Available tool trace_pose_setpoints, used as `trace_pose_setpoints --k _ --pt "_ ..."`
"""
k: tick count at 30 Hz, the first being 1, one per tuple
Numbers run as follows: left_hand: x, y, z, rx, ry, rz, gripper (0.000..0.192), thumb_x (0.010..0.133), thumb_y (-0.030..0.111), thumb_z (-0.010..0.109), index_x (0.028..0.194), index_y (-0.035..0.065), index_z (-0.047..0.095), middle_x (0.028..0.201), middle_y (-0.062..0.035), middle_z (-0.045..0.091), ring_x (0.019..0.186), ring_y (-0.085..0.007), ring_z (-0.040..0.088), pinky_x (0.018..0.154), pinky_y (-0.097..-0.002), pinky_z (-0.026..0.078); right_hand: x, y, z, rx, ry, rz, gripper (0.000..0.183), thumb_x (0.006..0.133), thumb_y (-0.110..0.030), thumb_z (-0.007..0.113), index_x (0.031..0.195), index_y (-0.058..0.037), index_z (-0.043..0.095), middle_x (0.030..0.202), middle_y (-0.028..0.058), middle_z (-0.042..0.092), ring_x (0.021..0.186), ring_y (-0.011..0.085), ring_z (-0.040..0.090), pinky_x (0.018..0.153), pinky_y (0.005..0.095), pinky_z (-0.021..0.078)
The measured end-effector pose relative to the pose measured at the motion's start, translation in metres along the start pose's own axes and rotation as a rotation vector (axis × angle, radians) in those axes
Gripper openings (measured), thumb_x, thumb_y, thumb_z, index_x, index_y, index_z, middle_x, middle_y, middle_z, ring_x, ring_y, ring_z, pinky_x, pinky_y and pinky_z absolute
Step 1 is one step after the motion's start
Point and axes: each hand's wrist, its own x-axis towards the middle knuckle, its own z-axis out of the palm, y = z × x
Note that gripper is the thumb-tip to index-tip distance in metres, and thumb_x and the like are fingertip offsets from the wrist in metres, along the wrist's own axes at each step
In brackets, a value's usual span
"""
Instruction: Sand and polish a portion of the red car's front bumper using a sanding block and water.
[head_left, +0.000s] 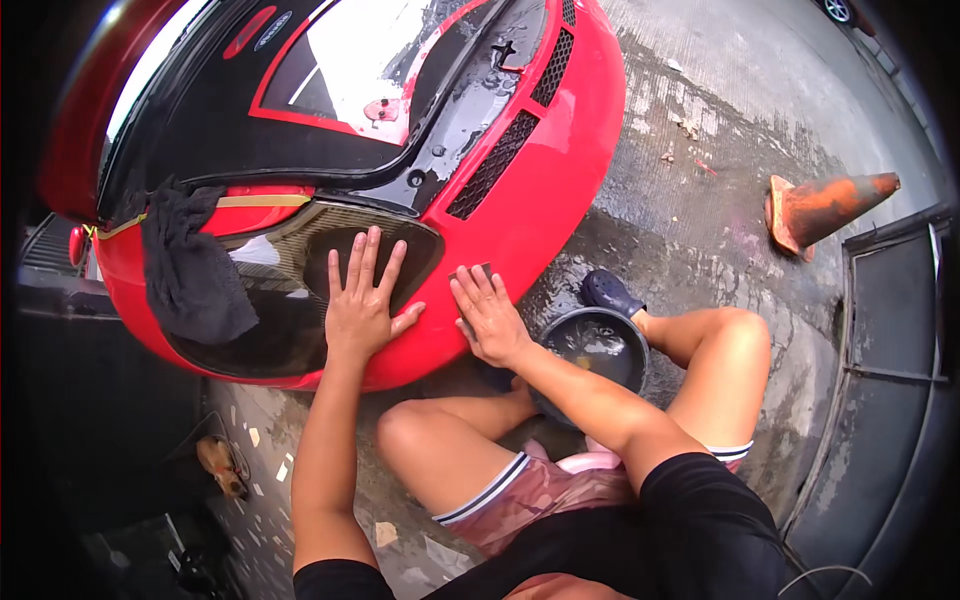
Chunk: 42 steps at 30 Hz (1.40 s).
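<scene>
My left hand (365, 300) rests flat, fingers spread, on the dark headlight lens (300, 322) of a red car. Beneath my right hand (485, 311) lies a small dark sheet, perhaps sandpaper, pressed on the red front bumper (442, 277); its edges show past my fingers. A black cloth (191, 277) hangs over the far side of the headlight, and yellow masking tape (262, 201) runs along the body edge above the lens. Below my right hand, a round dark basin (551, 330) holds water and something yellowish.
An orange traffic cone (832, 206) lies tipped on the wet concrete at right, near a grey metal gate (892, 315). A small brown dog (219, 465) is at lower left, by scattered scraps. My foot in a dark blue clog (611, 291) is beside the basin.
</scene>
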Motion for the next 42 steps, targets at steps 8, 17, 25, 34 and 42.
trace_pose_setpoints --k 8,17,25,34,42 --pt "0.001 -0.001 -0.003 -0.014 0.009 0.006 0.101 0.082 0.065 0.072 0.166 0.0215 0.036 0.174 -0.0171 0.025 0.160 -0.0334 0.025 0.129 -0.0602 0.014 0.132 0.144 -0.082 -0.096 0.189 0.510 0.068 0.114 -0.041 0.029 0.170 -0.0076 0.011 0.179 0.0107 0.005 0.165 0.0327 0.001 0.128 0.0636 -0.0031" --pt "-0.005 -0.005 -0.002 -0.014 0.040 0.001 0.100 0.081 0.063 0.074 0.165 0.0209 0.039 0.172 -0.0174 0.029 0.159 -0.0337 0.028 0.129 -0.0596 0.014 0.084 0.073 -0.048 -0.107 0.211 0.367 0.066 0.111 -0.038 0.039 0.169 -0.0090 0.022 0.177 0.0149 0.014 0.164 0.0352 0.012 0.127 0.0660 0.0036" --pt "-0.009 -0.004 0.004 -0.018 0.030 -0.008 0.096 0.084 0.064 0.072 0.164 0.0233 0.040 0.172 -0.0164 0.031 0.158 -0.0328 0.031 0.128 -0.0615 0.018 0.036 0.035 -0.036 -0.074 0.030 0.188 0.064 0.108 -0.035 0.049 0.166 -0.0122 0.034 0.173 0.0089 0.028 0.162 0.0404 0.017 0.125 0.0695 0.0083" --pt "-0.008 -0.003 0.002 -0.015 0.048 0.011 0.098 0.082 0.062 0.075 0.163 0.0188 0.041 0.171 -0.0181 0.032 0.158 -0.0344 0.030 0.128 -0.0601 0.015 0.049 0.047 -0.060 -0.175 -0.034 0.135 0.060 0.111 -0.035 0.045 0.167 -0.0193 0.031 0.173 0.0012 0.030 0.163 0.0391 0.008 0.123 0.0737 0.0062" --pt "-0.006 -0.002 0.000 -0.006 0.027 0.002 0.094 0.084 0.064 0.072 0.163 0.0198 0.043 0.171 -0.0185 0.033 0.158 -0.0345 0.031 0.127 -0.0615 0.017 0.048 0.040 -0.062 -0.123 -0.032 0.162 0.060 0.110 -0.031 0.045 0.167 -0.0186 0.031 0.173 0.0022 0.030 0.162 0.0401 0.013 0.123 0.0730 0.0068"
